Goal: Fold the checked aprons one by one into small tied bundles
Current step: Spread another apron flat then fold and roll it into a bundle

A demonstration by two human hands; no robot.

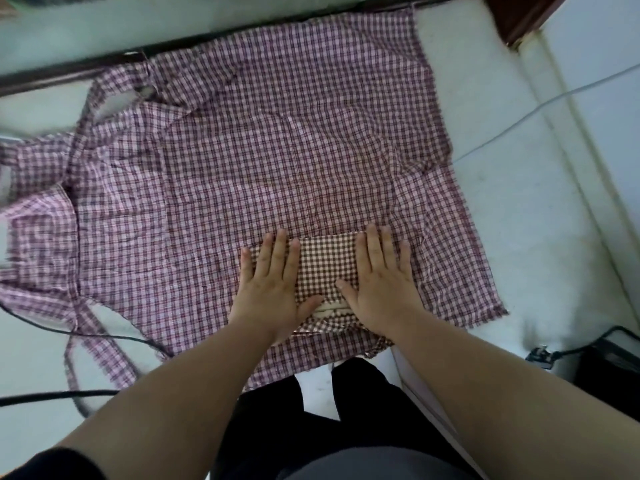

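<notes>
left hand (268, 289) and right hand (379, 289), fingers spread, flatten the folded apron (327, 268); advise even pressure before tying

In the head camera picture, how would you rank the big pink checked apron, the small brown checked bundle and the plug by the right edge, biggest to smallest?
1. pink checked apron, spread flat, by far the largest.
2. brown checked bundle, partly covered by the left hand and right hand.
3. plug, smallest, though it is blurred.
</notes>
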